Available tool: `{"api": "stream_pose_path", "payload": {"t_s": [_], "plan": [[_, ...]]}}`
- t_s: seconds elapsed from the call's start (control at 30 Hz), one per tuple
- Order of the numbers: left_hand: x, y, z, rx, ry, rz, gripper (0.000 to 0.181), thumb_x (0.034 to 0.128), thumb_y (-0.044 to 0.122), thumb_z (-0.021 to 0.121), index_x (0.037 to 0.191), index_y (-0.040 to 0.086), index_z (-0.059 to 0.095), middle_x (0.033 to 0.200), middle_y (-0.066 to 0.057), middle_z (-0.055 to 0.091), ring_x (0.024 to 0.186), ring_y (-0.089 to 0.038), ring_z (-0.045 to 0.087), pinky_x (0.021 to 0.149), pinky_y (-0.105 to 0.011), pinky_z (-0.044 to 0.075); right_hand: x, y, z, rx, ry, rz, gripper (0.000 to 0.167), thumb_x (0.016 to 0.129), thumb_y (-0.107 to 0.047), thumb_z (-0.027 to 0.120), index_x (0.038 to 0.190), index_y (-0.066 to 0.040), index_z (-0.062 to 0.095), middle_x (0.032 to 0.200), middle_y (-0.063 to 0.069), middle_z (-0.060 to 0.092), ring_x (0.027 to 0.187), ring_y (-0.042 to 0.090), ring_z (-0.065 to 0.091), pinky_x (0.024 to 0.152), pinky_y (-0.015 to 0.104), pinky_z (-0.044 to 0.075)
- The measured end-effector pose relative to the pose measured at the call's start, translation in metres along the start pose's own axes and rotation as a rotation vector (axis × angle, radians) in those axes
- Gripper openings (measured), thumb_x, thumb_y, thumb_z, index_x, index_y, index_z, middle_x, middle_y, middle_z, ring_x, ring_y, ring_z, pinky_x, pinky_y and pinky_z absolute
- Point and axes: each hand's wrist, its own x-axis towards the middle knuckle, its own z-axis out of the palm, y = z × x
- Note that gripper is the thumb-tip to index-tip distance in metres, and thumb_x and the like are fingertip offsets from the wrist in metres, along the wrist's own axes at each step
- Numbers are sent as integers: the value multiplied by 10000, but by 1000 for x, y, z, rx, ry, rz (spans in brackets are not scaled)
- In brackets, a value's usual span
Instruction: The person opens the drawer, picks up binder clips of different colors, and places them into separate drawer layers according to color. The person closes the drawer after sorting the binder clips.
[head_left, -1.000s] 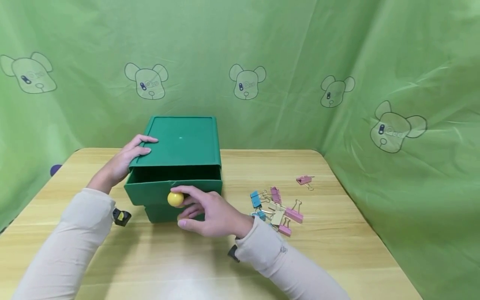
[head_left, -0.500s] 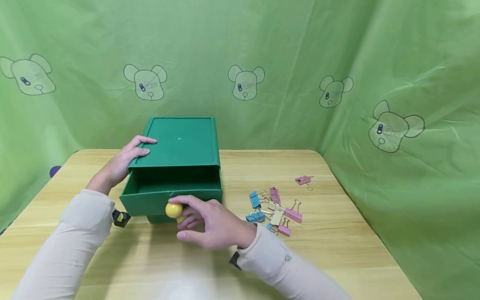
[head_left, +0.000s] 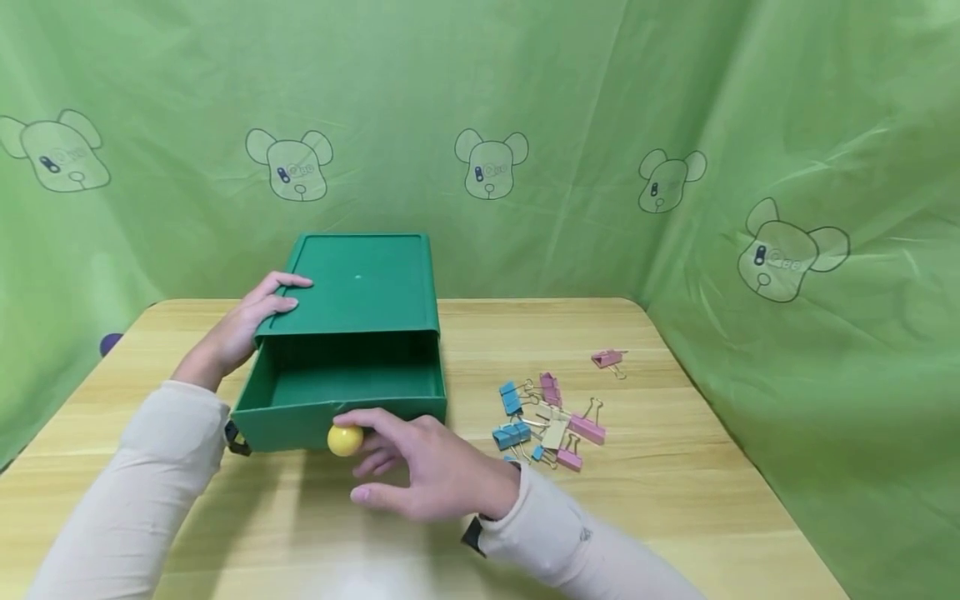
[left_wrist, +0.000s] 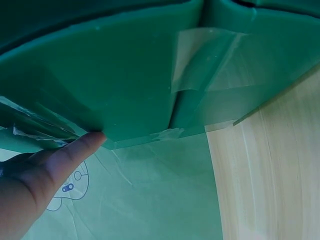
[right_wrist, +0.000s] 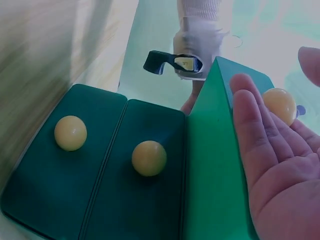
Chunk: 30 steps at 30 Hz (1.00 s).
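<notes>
Right grip (head_left: 423,462): hooked on the smooth knob (head_left: 345,440), the drawer's (head_left: 288,427) best hold. Left grip (head_left: 243,323): spread on the cabinet (head_left: 363,287). Drawer probably light, stiff.

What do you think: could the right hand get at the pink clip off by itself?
Probably yes: the pink clip lies uncovered on the table, clear of the other clips, though the right hand would first have to leave the knob.

This looks like a makeshift filming booth: green curtain (head_left: 405,75) printed with cartoon heads (head_left: 491,171) encloses the wooden table's (head_left: 675,500) back and sides.
</notes>
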Motion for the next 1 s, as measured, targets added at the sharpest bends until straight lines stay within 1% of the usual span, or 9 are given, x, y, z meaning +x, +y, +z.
{"api": "stream_pose_path", "payload": {"t_s": [0.13, 0.23, 0.5, 0.57, 0.8, 1.0], "plan": [[0, 0, 0, -10, -3, -12, 308, 1032, 219, 362, 1325, 169, 442, 1508, -174, 172, 1343, -370, 154, 1013, -570, 250, -2, -3, 2, -26, -4, -17, 633, 898, -82, 694, 1427, -60, 349, 1242, 136, 627, 989, 45, 646, 850, 165, 498], [0, -1, -1, -15, -3, -19, 307, 1034, 216, 355, 1327, 188, 442, 1514, -175, 158, 1341, -377, 154, 1010, -572, 256, -4, -4, 3, -48, -13, -28, 643, 896, -91, 699, 1429, -63, 341, 1247, 128, 625, 989, 33, 642, 853, 141, 483], [2, -1, 0, -10, -4, -14, 328, 1035, 215, 338, 1348, 176, 428, 1534, -180, 135, 1353, -392, 129, 1024, -622, 225, -6, -3, 3, -57, -16, -72, 655, 896, -85, 695, 1435, -51, 324, 1263, 139, 606, 998, 55, 646, 854, 136, 480], [3, 0, 1, -8, -5, -13, 334, 1035, 217, 337, 1353, 168, 422, 1536, -178, 132, 1355, -394, 127, 1022, -626, 227, -6, -3, 3, -58, -19, -71, 657, 897, -87, 695, 1437, -53, 322, 1264, 139, 602, 997, 61, 648, 854, 136, 480], [2, 0, 1, -4, -5, -24, 334, 1034, 227, 333, 1352, 180, 422, 1547, -176, 109, 1363, -405, 111, 1025, -643, 221, -8, -4, 3, -69, -21, -67, 664, 899, -97, 695, 1445, -63, 319, 1263, 125, 599, 993, 11, 627, 856, 133, 477], [0, 0, 1, -18, -3, -21, 317, 1033, 221, 332, 1332, 218, 440, 1544, -181, 106, 1360, -403, 111, 1020, -631, 228, -7, -3, 3, -72, -24, -71, 653, 902, -99, 692, 1443, -59, 327, 1279, 123, 593, 1010, 31, 627, 863, 137, 476]]}}
